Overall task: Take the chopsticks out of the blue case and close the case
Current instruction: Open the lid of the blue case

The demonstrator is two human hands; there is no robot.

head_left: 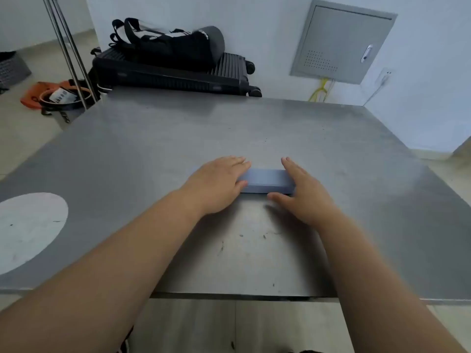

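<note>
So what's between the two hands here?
The head view shows the blue case lying closed on the table, spanning from the left hand to the right hand.

Looks like a bare utility or work room, not a home kitchen: a scuffed stainless steel table [254, 138] fills the view, plain white walls [267, 26] behind it. A grey metal service cabinet [341, 42] is set into the wall, yellow cables [319, 91] trailing beneath, and a black suitcase [173, 72] with a bag [173, 44] on top lies on the tiled floor [23, 128].
</note>
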